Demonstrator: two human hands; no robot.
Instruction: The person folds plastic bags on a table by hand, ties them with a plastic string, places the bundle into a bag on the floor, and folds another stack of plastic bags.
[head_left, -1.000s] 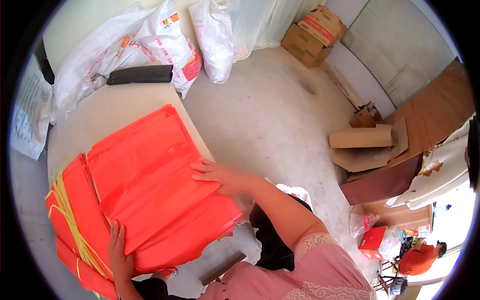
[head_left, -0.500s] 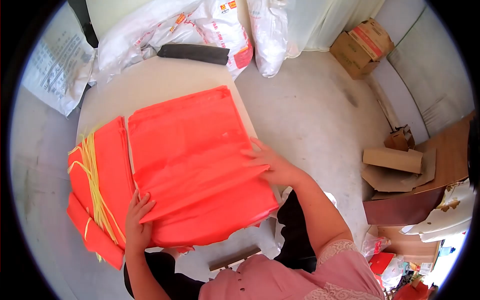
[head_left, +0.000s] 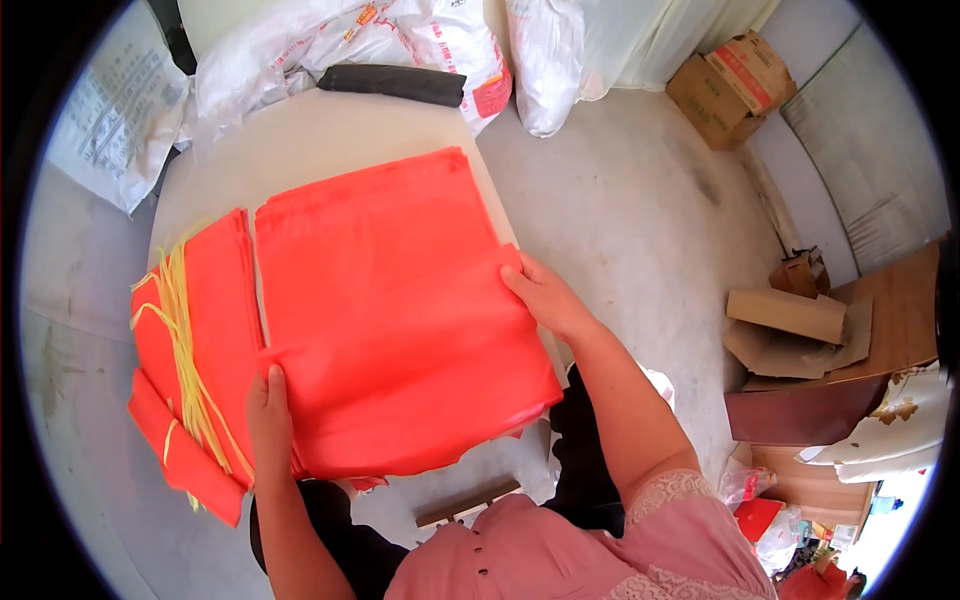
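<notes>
A stack of thin red sheets (head_left: 370,230), perhaps plastic or fabric, lies on the pale table in front of me. My left hand (head_left: 269,408) grips the top red sheet at its left edge, thumb on top and fingers hidden underneath. At the opposite edge, my right hand (head_left: 545,298) is closed on the same sheet, its thumb pressed over the raised corner. Between the two hands the sheet spreads over the near half of the stack. To the left lies a second red pile (head_left: 205,290), with yellow strips (head_left: 183,345) across it.
A black roll (head_left: 392,84) rests at the far end of the pale table (head_left: 300,130), before white printed sacks (head_left: 420,45). Cardboard boxes (head_left: 715,100) stand on the floor at the back right. An opened carton (head_left: 790,315) lies on a wooden surface at right.
Both hands have shifted from lying on the folded-over sheet to gripping its two sides. The fold has flattened out, and the sheet's far edge has moved away from me.
</notes>
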